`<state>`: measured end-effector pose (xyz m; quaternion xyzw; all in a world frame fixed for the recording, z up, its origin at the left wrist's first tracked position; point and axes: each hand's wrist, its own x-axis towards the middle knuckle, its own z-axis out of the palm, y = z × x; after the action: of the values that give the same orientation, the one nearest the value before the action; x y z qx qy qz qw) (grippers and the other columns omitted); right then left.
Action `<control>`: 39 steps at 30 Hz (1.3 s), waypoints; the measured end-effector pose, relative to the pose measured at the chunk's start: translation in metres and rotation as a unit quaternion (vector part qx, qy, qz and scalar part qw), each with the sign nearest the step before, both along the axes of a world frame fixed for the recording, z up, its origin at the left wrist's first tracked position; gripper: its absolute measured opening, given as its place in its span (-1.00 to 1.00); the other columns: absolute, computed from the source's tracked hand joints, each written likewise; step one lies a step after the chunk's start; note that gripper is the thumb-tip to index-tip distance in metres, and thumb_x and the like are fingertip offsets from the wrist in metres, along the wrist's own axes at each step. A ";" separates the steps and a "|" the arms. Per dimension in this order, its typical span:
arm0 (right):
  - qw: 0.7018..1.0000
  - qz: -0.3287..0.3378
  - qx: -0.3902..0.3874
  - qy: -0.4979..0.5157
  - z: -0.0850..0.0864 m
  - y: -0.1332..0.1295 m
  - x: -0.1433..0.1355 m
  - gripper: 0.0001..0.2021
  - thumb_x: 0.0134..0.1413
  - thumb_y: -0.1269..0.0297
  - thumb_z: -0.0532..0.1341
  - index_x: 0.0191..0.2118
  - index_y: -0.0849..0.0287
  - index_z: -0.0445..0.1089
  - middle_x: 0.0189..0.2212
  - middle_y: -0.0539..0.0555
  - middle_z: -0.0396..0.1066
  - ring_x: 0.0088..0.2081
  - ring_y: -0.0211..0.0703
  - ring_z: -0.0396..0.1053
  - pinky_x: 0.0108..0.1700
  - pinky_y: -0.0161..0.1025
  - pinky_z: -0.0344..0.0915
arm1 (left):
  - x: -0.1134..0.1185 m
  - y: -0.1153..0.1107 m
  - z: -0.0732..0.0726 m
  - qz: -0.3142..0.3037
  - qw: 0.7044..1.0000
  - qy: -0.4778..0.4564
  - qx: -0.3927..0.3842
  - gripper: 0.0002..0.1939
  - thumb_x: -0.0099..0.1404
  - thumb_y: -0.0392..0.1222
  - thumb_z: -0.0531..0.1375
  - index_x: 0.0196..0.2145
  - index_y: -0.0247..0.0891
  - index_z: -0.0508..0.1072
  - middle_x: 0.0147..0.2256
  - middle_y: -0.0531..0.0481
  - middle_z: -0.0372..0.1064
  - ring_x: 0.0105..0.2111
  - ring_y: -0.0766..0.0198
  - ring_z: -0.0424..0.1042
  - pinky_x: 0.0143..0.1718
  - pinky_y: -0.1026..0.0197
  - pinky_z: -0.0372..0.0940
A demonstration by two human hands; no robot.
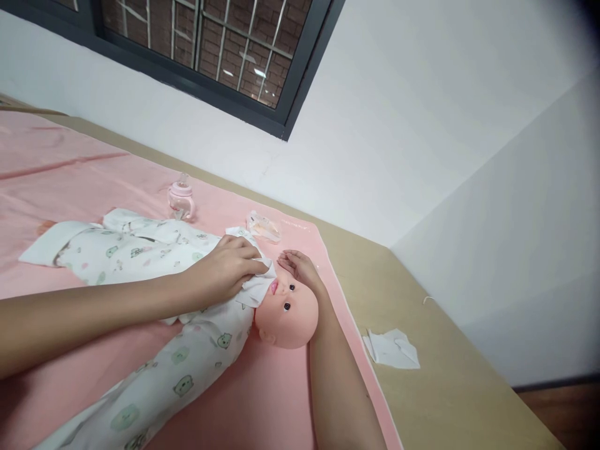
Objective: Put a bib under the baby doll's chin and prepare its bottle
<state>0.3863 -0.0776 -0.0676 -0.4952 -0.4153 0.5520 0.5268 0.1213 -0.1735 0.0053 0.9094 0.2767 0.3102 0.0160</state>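
Note:
A baby doll (pixel 293 319) in white pajamas with a green animal print (pixel 180 356) lies on its back, its head toward the right. My left hand (pixel 232 265) is closed on a white tissue (pixel 257 289), pressing it against the doll's chin and neck just below the mouth. Past the far side of the doll's head, my right hand (pixel 300 267) rests with fingers loosely extended and nothing in them. Its forearm runs along the top of the head. A clear baby bottle (pixel 180 201) with a pink collar stands beyond the doll's body.
Under the doll spreads a pink sheet (pixel 281 400) on a wooden tabletop (pixel 370 269). A small clear plastic packet (pixel 263 227) lies beyond the hands. Another white tissue (pixel 392 349) lies on the wood at right. A white wall and barred window (pixel 210 44) stand behind.

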 end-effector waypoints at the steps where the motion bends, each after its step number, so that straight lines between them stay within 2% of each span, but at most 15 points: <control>1: 1.000 0.001 0.000 0.000 0.000 0.000 0.000 -0.94 -0.04 0.42 0.27 -0.36 0.24 0.41 -0.43 0.07 0.47 -0.34 -0.26 0.47 -0.02 -0.25 0.43 | 0.000 0.000 0.000 0.001 1.000 -0.001 0.004 -0.64 0.23 -0.47 -0.03 -0.23 -0.17 0.49 -0.29 -0.03 0.41 -0.20 0.13 0.23 -0.13 0.03 0.06; 11: 1.000 0.001 -0.005 -0.003 -0.001 0.002 0.001 -0.93 -0.05 0.41 0.28 -0.37 0.23 0.41 -0.45 0.05 0.47 -0.34 -0.27 0.47 -0.03 -0.26 0.43 | 0.001 0.000 -0.002 -0.005 1.000 -0.005 0.027 -0.57 0.21 -0.51 -0.04 -0.15 -0.14 0.47 -0.27 -0.04 0.40 -0.18 0.12 0.22 -0.12 0.02 0.06; 21: 1.000 0.004 -0.001 -0.006 0.000 0.000 0.001 -0.92 -0.05 0.39 0.29 -0.36 0.22 0.41 -0.44 0.05 0.47 -0.33 -0.26 0.47 -0.02 -0.26 0.43 | 0.001 -0.002 -0.001 -0.001 1.000 0.006 0.029 -0.42 0.01 -0.61 -0.05 -0.13 -0.16 0.46 -0.27 -0.03 0.40 -0.17 0.13 0.22 -0.12 0.03 0.06; 28: 1.000 0.005 0.002 -0.005 0.000 -0.001 0.000 -0.91 -0.06 0.38 0.31 -0.37 0.22 0.41 -0.44 0.06 0.47 -0.31 -0.23 0.48 -0.01 -0.22 0.43 | -0.001 -0.006 0.011 -0.048 0.995 -0.026 -0.084 -0.65 0.28 -0.41 -0.05 -0.25 -0.15 0.49 -0.31 0.02 0.42 -0.28 0.22 0.30 -0.15 0.13 0.11; 33: 1.000 0.004 0.004 -0.004 0.000 0.000 0.000 -0.91 -0.06 0.38 0.30 -0.37 0.21 0.41 -0.45 0.05 0.47 -0.31 -0.24 0.48 -0.01 -0.24 0.43 | -0.001 -0.008 0.008 -0.045 0.997 -0.027 -0.059 -0.58 0.27 -0.43 -0.07 -0.20 -0.10 0.52 -0.31 0.01 0.41 -0.24 0.19 0.28 -0.13 0.11 0.09; 39: 1.000 0.003 0.001 -0.003 -0.001 0.001 0.001 -0.91 -0.07 0.38 0.31 -0.37 0.21 0.40 -0.46 0.04 0.48 -0.33 -0.25 0.48 -0.02 -0.24 0.44 | 0.000 -0.007 0.005 -0.040 0.997 -0.017 -0.064 -0.56 0.28 -0.44 -0.07 -0.15 -0.08 0.52 -0.28 -0.02 0.40 -0.21 0.16 0.25 -0.12 0.07 0.09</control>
<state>0.3869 -0.0768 -0.0684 -0.4954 -0.4188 0.5517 0.5242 0.1211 -0.1810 0.0108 0.9114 0.2586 0.3067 0.0915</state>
